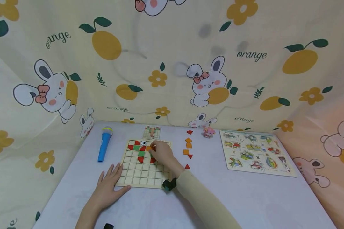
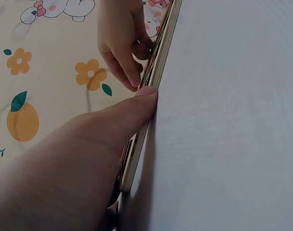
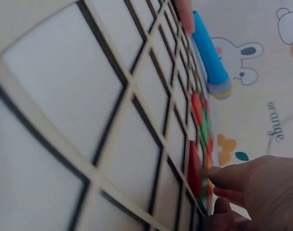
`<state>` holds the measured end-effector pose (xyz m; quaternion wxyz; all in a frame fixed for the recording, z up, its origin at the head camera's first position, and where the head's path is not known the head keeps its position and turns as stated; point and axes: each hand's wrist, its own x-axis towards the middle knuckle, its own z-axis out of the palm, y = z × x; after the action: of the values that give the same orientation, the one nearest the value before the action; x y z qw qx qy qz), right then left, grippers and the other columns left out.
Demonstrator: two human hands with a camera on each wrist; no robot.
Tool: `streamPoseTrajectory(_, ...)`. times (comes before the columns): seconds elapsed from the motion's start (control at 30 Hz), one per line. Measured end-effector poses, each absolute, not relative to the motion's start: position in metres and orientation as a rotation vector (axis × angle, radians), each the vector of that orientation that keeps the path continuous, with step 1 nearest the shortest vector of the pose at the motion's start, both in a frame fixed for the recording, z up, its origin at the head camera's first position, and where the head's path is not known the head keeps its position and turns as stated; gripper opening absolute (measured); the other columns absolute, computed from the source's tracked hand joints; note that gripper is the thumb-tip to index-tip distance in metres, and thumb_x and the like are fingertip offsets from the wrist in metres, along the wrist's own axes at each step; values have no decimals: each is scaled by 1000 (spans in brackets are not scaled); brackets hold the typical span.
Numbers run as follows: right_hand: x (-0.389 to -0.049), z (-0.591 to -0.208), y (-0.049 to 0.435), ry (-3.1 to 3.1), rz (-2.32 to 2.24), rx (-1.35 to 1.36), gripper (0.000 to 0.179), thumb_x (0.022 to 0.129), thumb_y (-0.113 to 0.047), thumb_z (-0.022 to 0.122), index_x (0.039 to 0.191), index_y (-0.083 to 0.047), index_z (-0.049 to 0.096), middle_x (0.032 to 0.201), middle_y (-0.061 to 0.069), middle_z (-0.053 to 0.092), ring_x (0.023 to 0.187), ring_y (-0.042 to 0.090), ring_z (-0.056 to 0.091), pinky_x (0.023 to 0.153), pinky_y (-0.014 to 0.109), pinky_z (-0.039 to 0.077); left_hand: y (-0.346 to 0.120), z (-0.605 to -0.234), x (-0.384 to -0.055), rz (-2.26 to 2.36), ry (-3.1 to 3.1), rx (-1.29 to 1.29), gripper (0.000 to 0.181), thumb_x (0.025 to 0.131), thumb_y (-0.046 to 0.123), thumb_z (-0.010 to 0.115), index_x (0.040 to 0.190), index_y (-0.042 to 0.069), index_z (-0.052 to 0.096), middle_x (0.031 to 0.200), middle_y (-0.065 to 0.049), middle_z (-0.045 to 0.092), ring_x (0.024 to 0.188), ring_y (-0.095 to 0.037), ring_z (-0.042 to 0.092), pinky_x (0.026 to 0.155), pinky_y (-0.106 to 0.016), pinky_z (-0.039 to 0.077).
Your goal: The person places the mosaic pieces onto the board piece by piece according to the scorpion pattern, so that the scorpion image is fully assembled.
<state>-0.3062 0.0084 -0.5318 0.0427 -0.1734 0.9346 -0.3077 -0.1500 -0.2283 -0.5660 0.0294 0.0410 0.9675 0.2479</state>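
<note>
A pale wooden grid board (image 1: 140, 181) lies on the table, with red, green and orange pieces and a round eye piece (image 1: 144, 143) in its upper cells. My right hand (image 1: 163, 153) is over the upper right of the board. Its thumb and fingers pinch a small red piece (image 1: 154, 148) beside an orange square (image 1: 148, 148); the fingers partly hide it. The left hand (image 1: 107, 186) lies spread at the board's lower left, fingertips along the left side, and its thumb (image 2: 146, 91) touches the near edge.
A picture card (image 1: 152, 132) lies behind the board. The blue toy microphone (image 1: 104, 144) is to the left. Loose orange squares (image 1: 189, 145) and red pieces (image 1: 187, 166) form a column on the right, near a pink figurine (image 1: 208, 132) and a picture puzzle board (image 1: 258, 153).
</note>
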Motion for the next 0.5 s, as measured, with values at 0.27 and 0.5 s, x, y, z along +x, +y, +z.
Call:
streamPoseTrajectory(0.27, -310, -526, 31, 2823, -1046, -534, 28, 101, -20, 74, 126, -8, 74, 80, 0, 62, 71, 15, 54, 61, 26, 42, -228, -568, -150, 771, 2990, 122, 106, 91, 68, 70, 165, 2, 31, 173, -20, 27, 161, -49, 12, 125, -74, 2)
streamPoseTrajectory(0.5, -311, -527, 73, 2806, -1160, -354, 27, 101, -22, 74, 126, -10, 74, 85, 5, 59, 74, 19, 53, 59, 28, 40, -228, -568, -150, 781, 2992, 132, 106, 91, 66, 71, 165, 1, 32, 172, -21, 27, 161, -50, 13, 125, -74, 2)
